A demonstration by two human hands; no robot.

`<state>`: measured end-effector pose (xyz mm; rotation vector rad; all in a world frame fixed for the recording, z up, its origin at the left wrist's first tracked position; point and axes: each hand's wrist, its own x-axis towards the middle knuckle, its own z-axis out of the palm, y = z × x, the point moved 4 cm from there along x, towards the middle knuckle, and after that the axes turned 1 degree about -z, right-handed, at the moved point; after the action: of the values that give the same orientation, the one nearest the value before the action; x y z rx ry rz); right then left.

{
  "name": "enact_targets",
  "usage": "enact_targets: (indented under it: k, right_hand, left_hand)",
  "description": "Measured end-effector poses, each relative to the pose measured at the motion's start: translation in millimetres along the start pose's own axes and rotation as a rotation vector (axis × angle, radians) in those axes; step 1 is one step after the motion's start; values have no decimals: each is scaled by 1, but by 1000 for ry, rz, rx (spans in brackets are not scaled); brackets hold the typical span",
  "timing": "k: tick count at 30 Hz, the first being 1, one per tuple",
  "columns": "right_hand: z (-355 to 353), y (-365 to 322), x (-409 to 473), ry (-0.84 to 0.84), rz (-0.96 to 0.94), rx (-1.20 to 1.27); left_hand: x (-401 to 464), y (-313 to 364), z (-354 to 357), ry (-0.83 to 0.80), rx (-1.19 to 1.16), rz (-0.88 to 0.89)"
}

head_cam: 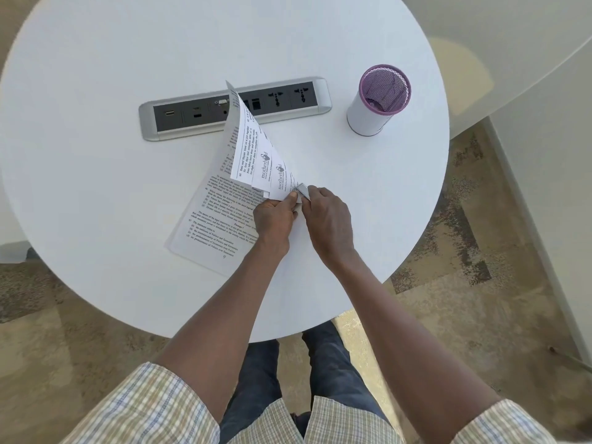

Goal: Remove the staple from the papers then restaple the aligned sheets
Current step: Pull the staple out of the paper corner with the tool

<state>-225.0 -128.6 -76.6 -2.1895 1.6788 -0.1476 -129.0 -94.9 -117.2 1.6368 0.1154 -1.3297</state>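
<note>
A stack of printed papers [221,219] lies on the round white table [96,155]. Its upper sheets [253,145] are folded up and back, standing in a fan from one corner. My left hand [275,216] pinches that corner of the papers. My right hand [326,219] holds a small silver metal tool [302,191] against the same corner, touching the paper. The staple itself is too small to make out.
A grey power and data socket strip [282,100] is set into the table behind the papers. A white pen holder with a purple mesh rim [368,113] stands at the right. The table's near edge is by my legs; carpet lies around it.
</note>
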Motion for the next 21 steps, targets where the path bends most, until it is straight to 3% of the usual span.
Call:
enact_targets:
  k: [10, 14, 21]
  right_hand:
    - [-7, -1, 2, 7, -99, -78]
    - [-7, 5, 3, 22, -7, 191]
    - [-4, 35, 6, -61, 433, 733]
  left_hand:
    - [-1, 1, 2, 64, 75, 54]
    - [-2, 2, 0, 74, 91, 46]
    - [-4, 2, 0, 94, 88, 26]
